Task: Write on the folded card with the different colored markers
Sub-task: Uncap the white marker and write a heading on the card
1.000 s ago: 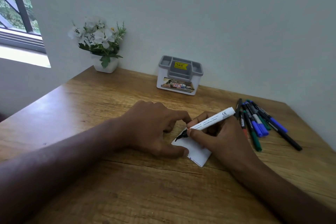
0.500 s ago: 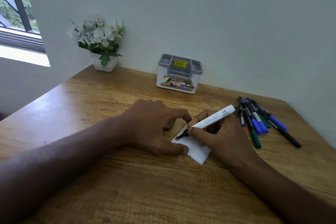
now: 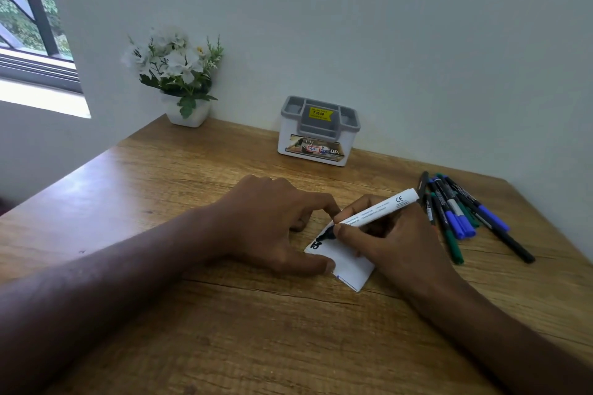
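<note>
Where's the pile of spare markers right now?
Head view: the spare markers lie on the table at right, just beyond the right hand.

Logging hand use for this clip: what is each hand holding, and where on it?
Right hand pinches the white-barrelled black marker near its tip. Left hand presses the white folded card at its left edge.

Writing on a folded white card with a black-tipped marker

The right hand [image 3: 398,234] is pinching a white-barrelled marker [image 3: 373,211], its tip touching the folded card [image 3: 348,261] beside black marks, while the left hand [image 3: 272,221] is pressing the card onto the wooden desk [image 3: 224,330]. Loose coloured markers [image 3: 462,215] are lying just right of the right hand.
</note>
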`<move>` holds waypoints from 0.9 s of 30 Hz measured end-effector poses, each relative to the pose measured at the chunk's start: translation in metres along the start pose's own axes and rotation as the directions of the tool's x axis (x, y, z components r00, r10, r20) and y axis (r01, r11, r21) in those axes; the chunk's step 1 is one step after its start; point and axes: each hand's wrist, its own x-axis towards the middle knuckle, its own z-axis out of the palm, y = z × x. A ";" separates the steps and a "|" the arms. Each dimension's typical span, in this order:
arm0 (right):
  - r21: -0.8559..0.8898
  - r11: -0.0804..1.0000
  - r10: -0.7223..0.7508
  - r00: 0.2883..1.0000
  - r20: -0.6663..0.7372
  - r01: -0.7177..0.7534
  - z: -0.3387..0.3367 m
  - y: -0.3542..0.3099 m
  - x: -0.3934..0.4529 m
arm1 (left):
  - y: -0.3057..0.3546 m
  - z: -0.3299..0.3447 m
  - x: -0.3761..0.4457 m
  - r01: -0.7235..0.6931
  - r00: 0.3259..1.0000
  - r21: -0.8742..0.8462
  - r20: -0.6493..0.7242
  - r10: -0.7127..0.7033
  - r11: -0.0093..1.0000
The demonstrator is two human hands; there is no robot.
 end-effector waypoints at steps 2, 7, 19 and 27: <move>-0.008 1.000 -0.009 0.999 -0.046 0.008 -0.001 0.001 0.001 | 0.001 -0.001 0.000 0.002 1.000 -0.003 0.012 -0.002 1.000; 0.002 1.000 0.007 1.000 -0.006 -0.007 -0.001 -0.001 0.001 | 0.001 -0.002 0.000 -0.002 1.000 -0.001 0.014 0.002 1.000; 0.000 1.000 0.026 0.999 -0.035 -0.026 -0.003 0.002 0.003 | 0.003 -0.002 -0.001 0.011 1.000 -0.003 0.011 -0.011 1.000; -0.002 0.999 0.033 0.998 -0.060 -0.034 -0.003 0.005 0.004 | 0.003 -0.003 0.000 0.011 1.000 -0.003 0.016 -0.011 1.000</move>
